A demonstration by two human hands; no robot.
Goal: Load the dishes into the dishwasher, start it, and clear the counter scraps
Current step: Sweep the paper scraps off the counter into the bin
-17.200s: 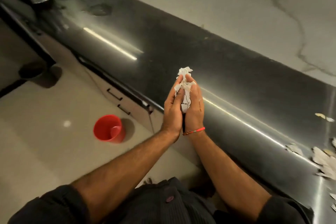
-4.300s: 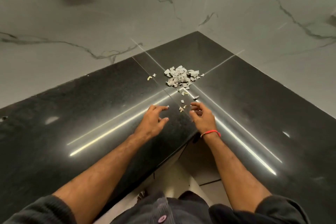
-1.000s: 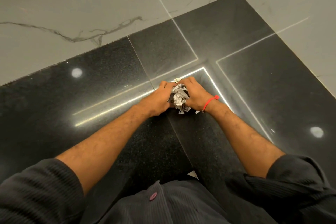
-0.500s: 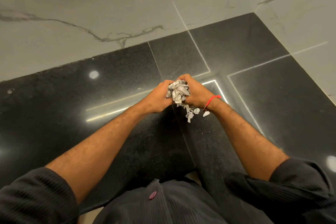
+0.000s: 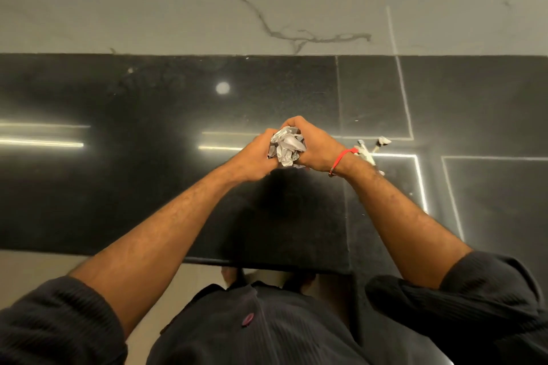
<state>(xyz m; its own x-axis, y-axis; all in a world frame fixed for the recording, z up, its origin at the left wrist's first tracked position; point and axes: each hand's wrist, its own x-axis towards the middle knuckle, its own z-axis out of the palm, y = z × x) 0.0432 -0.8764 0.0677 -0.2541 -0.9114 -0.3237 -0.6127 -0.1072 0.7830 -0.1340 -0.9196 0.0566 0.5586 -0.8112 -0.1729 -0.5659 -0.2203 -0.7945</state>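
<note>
1. The bundle of crumpled white and grey paper scraps [image 5: 287, 147] sits at frame centre, cupped between both hands above the polished black stone counter [image 5: 148, 187].
2. The left hand [image 5: 253, 157] curls its fingers round the left side of the bundle.
3. The right hand [image 5: 315, 145] curls over the top and right side; a red thread bracelet [image 5: 341, 158] circles its wrist.
4. A few loose white scraps [image 5: 367, 151] show just right of that wrist; whether they touch the counter cannot be told.
5. Both forearms extend from the lower frame, dark sleeves pushed up.
</note>
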